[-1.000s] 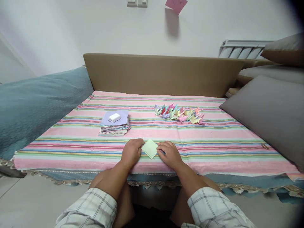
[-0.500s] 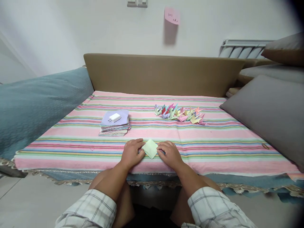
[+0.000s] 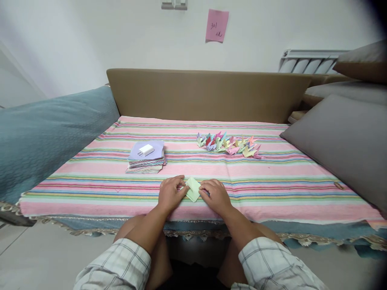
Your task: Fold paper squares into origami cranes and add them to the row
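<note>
Between my hands a folded pale green paper square (image 3: 194,191) lies on the striped cloth, turned like a diamond. My left hand (image 3: 171,195) holds its left corner, with the thumb resting on top of the paper. At the right corner, my right hand (image 3: 216,197) pinches the edge between thumb and fingers. Behind them, to the right, stands a cluster of folded paper cranes (image 3: 232,145) in several colours. A stack of coloured paper sheets (image 3: 146,164) sits to the left, with a white charger plug (image 3: 146,150) on its top sheet.
The striped cloth (image 3: 90,169) covers the seat, with a brown backrest (image 3: 205,94) behind. A blue-covered armrest (image 3: 57,125) bounds the left, and grey cushions (image 3: 341,141) the right. A small brown object (image 3: 339,185) lies near the cushion. A pink note (image 3: 217,25) hangs on the wall.
My left hand has shifted slightly right, its thumb moving onto the green paper's left part. My right hand stays put. The pink note on the wall has swung down flat.
</note>
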Tool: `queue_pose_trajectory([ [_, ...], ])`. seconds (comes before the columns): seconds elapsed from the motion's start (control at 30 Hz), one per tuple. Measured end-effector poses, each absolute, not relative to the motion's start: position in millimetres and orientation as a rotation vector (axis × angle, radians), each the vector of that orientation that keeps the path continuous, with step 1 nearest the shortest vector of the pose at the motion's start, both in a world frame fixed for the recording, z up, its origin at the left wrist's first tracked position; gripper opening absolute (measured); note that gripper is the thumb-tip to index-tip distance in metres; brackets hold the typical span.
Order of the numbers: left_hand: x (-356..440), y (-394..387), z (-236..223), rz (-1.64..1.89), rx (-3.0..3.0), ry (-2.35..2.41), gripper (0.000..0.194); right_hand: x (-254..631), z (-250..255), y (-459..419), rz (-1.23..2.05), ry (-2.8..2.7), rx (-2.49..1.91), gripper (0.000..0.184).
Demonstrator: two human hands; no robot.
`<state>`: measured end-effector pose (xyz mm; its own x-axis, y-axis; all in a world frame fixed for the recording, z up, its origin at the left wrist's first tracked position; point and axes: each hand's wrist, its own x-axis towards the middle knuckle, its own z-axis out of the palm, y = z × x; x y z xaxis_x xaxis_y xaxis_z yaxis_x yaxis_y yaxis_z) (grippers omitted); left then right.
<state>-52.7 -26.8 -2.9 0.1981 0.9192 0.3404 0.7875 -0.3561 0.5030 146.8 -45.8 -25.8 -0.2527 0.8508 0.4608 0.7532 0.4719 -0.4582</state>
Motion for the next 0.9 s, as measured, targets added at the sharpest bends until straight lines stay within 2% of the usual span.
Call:
queue_pose_trajectory([
  [0.23,-47,-31,-7,0.807,2.449,1.588,0.014,145,-26,-46,0.135,-2.053,-1.382,0.021],
  [0.9,-35,-38,-4,0.702,2.497,1.469,0.020,144,-25,-46,0.165,-2.056,-1.417,0.020],
])
